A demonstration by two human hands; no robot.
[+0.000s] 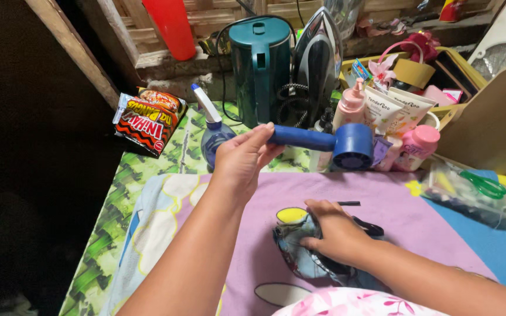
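Handle of a blue handheld fan (329,143) is gripped by the left hand (238,164) above the purple cloth (417,216). A patterned fabric piece (294,251) is pressed flat under the right hand (335,231).

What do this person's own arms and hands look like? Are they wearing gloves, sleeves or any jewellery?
Both arms are bare from the lower edge of the picture to the fingertips: no gloves and no sleeves over the forearms. The left hand and the right hand show no rings, watch or bracelets that I can make out. At the bottom edge a bit of pink floral clothing shows.
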